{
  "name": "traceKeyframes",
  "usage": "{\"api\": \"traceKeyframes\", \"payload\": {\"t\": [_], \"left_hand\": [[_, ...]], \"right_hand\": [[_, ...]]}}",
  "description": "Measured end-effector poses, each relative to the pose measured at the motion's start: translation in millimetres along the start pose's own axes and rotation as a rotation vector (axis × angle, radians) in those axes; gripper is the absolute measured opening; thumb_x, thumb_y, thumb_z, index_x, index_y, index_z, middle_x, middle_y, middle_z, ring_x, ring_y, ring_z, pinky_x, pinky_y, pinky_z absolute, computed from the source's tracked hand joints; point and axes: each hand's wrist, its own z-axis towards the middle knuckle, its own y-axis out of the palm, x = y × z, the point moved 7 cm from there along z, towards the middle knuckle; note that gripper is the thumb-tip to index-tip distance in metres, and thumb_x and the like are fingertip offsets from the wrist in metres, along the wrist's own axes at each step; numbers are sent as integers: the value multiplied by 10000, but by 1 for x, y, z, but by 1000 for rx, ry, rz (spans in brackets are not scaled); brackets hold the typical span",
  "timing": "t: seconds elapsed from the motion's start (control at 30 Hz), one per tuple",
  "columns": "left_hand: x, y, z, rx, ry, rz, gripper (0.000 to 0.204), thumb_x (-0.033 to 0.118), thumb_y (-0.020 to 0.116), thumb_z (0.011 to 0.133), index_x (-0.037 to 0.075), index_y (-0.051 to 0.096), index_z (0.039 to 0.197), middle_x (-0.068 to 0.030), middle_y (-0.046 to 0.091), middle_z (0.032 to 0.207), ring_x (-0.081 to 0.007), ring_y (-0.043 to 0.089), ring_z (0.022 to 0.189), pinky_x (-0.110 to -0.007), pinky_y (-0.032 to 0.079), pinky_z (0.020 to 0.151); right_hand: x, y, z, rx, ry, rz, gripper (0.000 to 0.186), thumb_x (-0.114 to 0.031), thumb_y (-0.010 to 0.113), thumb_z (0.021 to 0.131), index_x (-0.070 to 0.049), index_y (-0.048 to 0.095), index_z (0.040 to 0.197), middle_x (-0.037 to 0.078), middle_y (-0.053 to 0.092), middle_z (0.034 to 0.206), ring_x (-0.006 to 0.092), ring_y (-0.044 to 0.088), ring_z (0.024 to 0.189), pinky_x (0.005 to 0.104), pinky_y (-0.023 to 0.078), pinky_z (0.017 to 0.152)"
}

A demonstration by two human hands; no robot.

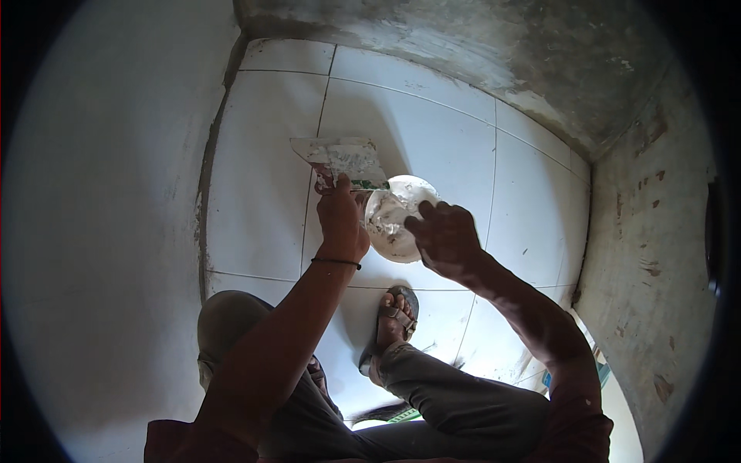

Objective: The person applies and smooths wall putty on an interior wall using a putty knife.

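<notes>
Your left hand [341, 220] is closed on the lower edge of a flat board [347, 157], holding it out in front of you, over the floor. White paste is smeared across the board's face, and a strip of green shows along its edge nearest the tub [401, 248]. That tub is round and white, with pale, lumpy paste [390, 212] inside, and it sits just to the right of your left hand, between your two hands. The board's right corner comes up to the tub's rim, but you cannot tell from here whether the two touch.

Your right hand [448, 238] is at the right side of the tub, its fingers curled over the opening; whether they grip anything is impossible to tell.

You wear a dark band [336, 263] on your left wrist, grey trousers [471, 405] and strapped sandals [400, 312]. Your right foot stands on the white tiled floor [432, 139] below the tub. A plain pale wall [123, 231] rises on your left, and a stained grey wall [540, 54] lies ahead
</notes>
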Motion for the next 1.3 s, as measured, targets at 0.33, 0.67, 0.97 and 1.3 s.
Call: {"api": "traceKeyframes", "payload": {"t": [0.33,0.67,0.97,1.3], "left_hand": [[9,-1,-8,-72,-14,190,664,409,512,1050,78,267,1571,-164,330,1605,-350,383,1465,-756,247,1094],[3,-8,1,-23,34,-1,570,332,548,1041,-59,407,1431,-187,508,1435,-230,529,1309,-343,400,1148],[-8,-10,14,-107,-26,67,667,414,513,1051,104,259,1584,-145,347,1604,-347,421,1436,-773,258,1058],[0,-1,-12,-28,-73,69,626,389,514,1052,51,314,1539,-156,419,1552,-300,445,1416,-643,251,1083]], "right_hand": [[37,8,-33,-119,324,-28,194,-181,682,848,-64,650,1000,119,665,835,294,682,630,410,544,561],[42,36,-34,-323,494,245,153,-207,680,878,-56,661,888,130,704,799,283,716,694,434,570,641],[20,23,-1,-154,575,410,139,-219,677,875,-82,702,888,206,709,827,425,696,857,504,558,808],[27,24,2,-234,378,-128,158,-204,674,818,-91,729,915,148,719,854,311,726,763,456,589,702]]}}
